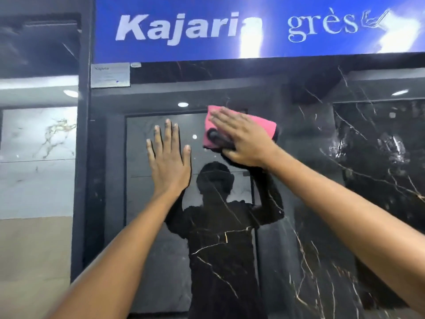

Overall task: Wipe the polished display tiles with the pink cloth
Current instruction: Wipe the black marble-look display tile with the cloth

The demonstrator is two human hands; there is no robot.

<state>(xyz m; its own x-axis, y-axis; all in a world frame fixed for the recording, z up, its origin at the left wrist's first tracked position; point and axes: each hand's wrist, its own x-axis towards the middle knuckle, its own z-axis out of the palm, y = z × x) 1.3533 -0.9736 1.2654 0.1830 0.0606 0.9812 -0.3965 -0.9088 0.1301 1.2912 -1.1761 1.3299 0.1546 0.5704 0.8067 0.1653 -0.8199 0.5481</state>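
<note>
The right hand (243,143) pressed the pink cloth (241,128) flat-fingered against the upper black display tile (299,203), spreading pressure; the left hand (169,162), fingers released, braced beside it for steadiness.

Right hand (241,141) presses the pink cloth (239,127) flat against a glossy black veined tile (310,180), cloth edges showing beyond its straight fingers. Left hand (169,157) lies open on the tile, fingers upward. Above the fingertips hangs a blue sign (207,28).
</note>
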